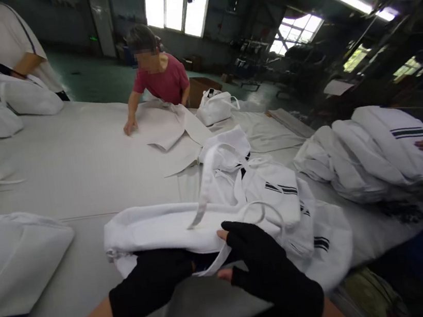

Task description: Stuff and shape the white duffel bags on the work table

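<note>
Nearest, the gloved left hand (pixel 153 278) and right hand (pixel 266 260) are sitting apart along the near edge of a white bag (pixel 158 228). The left hand is tucking its fingertips into a dark gap under that edge; whether they are gripping, I cannot tell. The right hand is holding thumb and fingers spread around a white strap (pixel 220 261); whether they are pinching it is unclear.

The bag is lying just beyond both hands on the counter (pixel 91 164), its long axis running left to right, across the forearms. The left hand is sitting nearer its rolled left end, the right hand nearer a heap of striped white bags (pixel 278 191), which is crowding the right side. Off to the left, a full white bag (pixel 17 257) is standing apart, with counter surface showing between.

Past the bag, the widest stretch of counter is running away to the left, while pale sheets (pixel 164 125) are lying ahead, where a co-worker in a red top (pixel 164 81) is leaning over them.
</note>
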The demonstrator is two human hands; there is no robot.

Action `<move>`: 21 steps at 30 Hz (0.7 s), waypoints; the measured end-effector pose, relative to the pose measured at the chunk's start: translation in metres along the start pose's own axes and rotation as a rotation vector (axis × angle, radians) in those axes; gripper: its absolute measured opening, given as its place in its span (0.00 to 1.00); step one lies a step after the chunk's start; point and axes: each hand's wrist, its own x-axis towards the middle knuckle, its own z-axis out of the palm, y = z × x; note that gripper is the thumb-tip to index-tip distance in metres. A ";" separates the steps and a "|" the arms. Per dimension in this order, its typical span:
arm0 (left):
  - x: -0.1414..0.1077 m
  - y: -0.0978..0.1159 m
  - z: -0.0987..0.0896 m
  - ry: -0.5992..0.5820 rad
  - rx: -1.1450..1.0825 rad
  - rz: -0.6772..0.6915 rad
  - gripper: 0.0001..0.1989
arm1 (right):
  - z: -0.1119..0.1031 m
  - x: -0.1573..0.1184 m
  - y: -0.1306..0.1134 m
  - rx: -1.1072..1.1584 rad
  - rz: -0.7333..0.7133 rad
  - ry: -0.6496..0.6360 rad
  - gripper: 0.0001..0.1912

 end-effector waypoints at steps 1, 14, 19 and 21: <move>-0.011 -0.011 0.006 0.059 0.162 0.162 0.15 | 0.008 -0.007 0.003 -0.017 0.003 -0.008 0.31; -0.013 -0.052 -0.010 -0.226 0.077 0.059 0.25 | 0.059 -0.051 -0.018 -0.109 0.066 -0.266 0.39; 0.010 -0.055 -0.026 -0.343 -0.094 -0.021 0.23 | 0.072 -0.046 -0.007 -0.090 0.264 -0.385 0.33; 0.021 -0.052 -0.031 -0.398 -0.176 -0.081 0.20 | 0.075 -0.029 -0.002 -0.158 0.282 -0.339 0.32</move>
